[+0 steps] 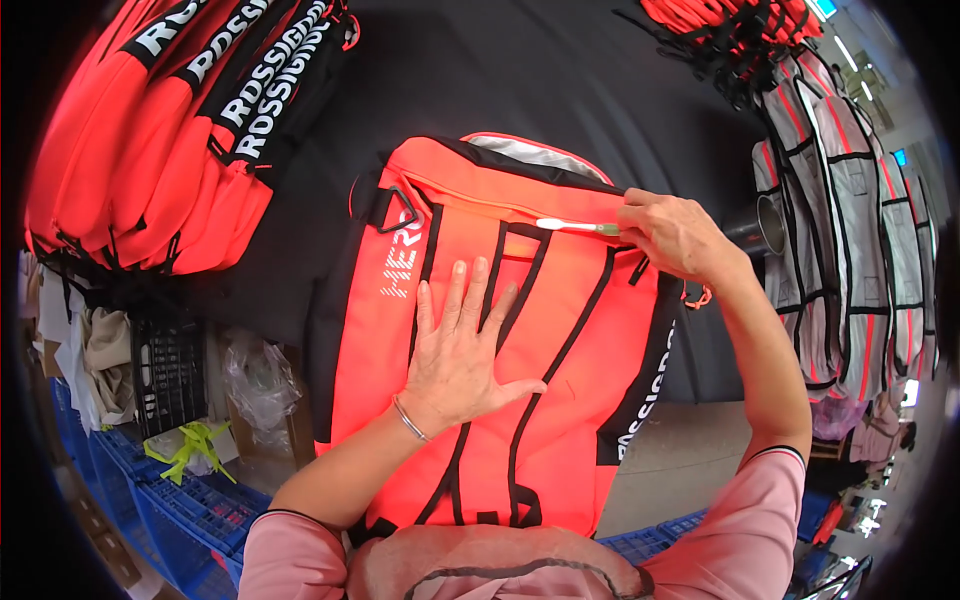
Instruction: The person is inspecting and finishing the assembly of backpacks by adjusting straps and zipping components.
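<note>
A bright red-orange backpack (585, 350) with black trim lies in front of me, its lower end close to my body. My left hand (460, 350) rests flat on its front panel, fingers spread and thumb out to the side. At the upper right of the bag, my right hand (672, 232) is closed round a toothbrush (570, 226). The brush's white head points left and lies along the seam below the bag's top band. A black strap with a metal ring (400, 208) sits at the bag's upper left. The far edge shows a grey lining (545, 155).
Several red bags (150, 160) are piled at the left of the black-covered table (480, 70). Grey-lined bag pieces (850, 220) hang or stack at the right, below black straps. Blue crates (190, 510) and a black crate (172, 370) stand at the lower left.
</note>
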`<control>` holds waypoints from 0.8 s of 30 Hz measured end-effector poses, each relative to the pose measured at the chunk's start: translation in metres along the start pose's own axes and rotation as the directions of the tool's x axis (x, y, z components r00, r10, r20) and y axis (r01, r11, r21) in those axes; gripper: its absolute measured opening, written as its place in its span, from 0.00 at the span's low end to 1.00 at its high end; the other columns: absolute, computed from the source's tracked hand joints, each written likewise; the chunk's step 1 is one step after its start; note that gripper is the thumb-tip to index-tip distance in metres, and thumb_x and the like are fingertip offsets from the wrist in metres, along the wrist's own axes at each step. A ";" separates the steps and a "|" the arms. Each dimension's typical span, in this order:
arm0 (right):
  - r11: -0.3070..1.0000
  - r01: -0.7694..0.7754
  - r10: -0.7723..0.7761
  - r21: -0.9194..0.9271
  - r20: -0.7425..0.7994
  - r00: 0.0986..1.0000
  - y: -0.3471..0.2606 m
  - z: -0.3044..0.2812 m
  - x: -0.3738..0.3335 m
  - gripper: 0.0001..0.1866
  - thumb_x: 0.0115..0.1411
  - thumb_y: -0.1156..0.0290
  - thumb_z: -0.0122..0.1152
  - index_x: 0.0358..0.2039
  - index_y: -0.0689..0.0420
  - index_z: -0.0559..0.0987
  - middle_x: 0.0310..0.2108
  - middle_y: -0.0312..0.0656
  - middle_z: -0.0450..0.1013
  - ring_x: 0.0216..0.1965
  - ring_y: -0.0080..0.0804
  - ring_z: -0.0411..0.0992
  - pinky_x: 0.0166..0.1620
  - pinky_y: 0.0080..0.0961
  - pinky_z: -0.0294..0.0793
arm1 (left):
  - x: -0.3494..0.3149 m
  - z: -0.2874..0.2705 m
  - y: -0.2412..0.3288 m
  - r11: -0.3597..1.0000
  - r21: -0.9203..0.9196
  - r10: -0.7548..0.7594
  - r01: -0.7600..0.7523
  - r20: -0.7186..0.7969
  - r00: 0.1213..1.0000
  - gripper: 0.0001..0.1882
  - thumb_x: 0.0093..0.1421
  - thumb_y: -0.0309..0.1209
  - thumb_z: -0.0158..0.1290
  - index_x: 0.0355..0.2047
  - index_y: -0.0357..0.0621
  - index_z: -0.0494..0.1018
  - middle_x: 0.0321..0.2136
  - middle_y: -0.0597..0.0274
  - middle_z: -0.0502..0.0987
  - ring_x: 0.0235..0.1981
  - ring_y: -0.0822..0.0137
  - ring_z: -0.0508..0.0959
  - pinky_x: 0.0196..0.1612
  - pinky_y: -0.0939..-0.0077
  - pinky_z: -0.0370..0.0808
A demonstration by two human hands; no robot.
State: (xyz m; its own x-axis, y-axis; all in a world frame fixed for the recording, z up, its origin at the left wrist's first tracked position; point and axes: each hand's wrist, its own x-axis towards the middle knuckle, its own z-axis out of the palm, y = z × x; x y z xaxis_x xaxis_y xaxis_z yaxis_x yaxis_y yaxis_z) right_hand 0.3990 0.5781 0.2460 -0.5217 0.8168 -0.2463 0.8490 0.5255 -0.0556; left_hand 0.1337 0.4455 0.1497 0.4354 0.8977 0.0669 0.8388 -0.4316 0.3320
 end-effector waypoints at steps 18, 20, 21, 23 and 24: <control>0.996 -0.078 0.079 0.033 -0.009 0.997 -0.002 -0.015 -0.023 0.07 0.58 0.72 0.56 0.30 0.62 0.78 0.37 0.47 0.75 0.40 0.50 0.76 0.42 0.44 0.75 | -0.015 0.009 0.004 0.996 -0.020 0.085 -0.086 -0.056 0.995 0.51 0.47 0.66 0.60 0.68 0.59 0.61 0.72 0.49 0.47 0.71 0.36 0.43 0.65 0.26 0.40; 0.996 -0.089 0.089 0.029 -0.005 0.996 -0.005 -0.015 -0.027 0.07 0.58 0.72 0.57 0.29 0.63 0.78 0.36 0.47 0.75 0.40 0.50 0.76 0.41 0.44 0.75 | -0.013 0.010 0.004 0.994 -0.035 0.098 -0.100 -0.064 0.993 0.51 0.46 0.65 0.60 0.67 0.59 0.61 0.71 0.49 0.47 0.71 0.36 0.43 0.65 0.26 0.40; 0.996 -0.079 0.079 0.032 0.002 0.997 -0.007 -0.017 -0.029 0.07 0.58 0.72 0.57 0.29 0.63 0.78 0.36 0.47 0.75 0.40 0.50 0.76 0.41 0.44 0.75 | -0.016 0.010 0.002 0.996 -0.040 0.081 -0.084 -0.071 0.994 0.51 0.45 0.64 0.62 0.67 0.61 0.61 0.71 0.49 0.47 0.71 0.36 0.44 0.65 0.27 0.40; 0.986 -0.141 0.145 -0.094 0.047 0.988 -0.006 -0.032 -0.044 0.07 0.58 0.72 0.58 0.28 0.62 0.78 0.35 0.47 0.75 0.39 0.50 0.76 0.41 0.43 0.75 | -0.019 0.008 -0.001 0.997 -0.038 0.057 -0.061 -0.083 0.995 0.51 0.44 0.64 0.63 0.67 0.62 0.62 0.71 0.48 0.47 0.71 0.36 0.45 0.66 0.28 0.39; 0.987 -0.127 0.132 -0.103 0.042 0.990 0.002 -0.034 -0.057 0.08 0.59 0.69 0.59 0.30 0.60 0.77 0.34 0.45 0.72 0.36 0.50 0.74 0.38 0.44 0.72 | -0.018 0.008 0.000 0.996 -0.060 0.063 -0.069 -0.099 0.993 0.51 0.45 0.63 0.63 0.67 0.60 0.62 0.71 0.51 0.50 0.71 0.37 0.45 0.66 0.27 0.39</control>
State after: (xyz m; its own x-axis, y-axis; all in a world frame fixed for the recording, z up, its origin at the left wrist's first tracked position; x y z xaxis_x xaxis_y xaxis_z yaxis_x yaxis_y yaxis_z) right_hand 0.4274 0.5410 0.2930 -0.4014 0.8680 -0.2922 0.8950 0.4395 0.0762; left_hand 0.1289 0.4288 0.1413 0.4532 0.8730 0.1801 0.7853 -0.4866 0.3827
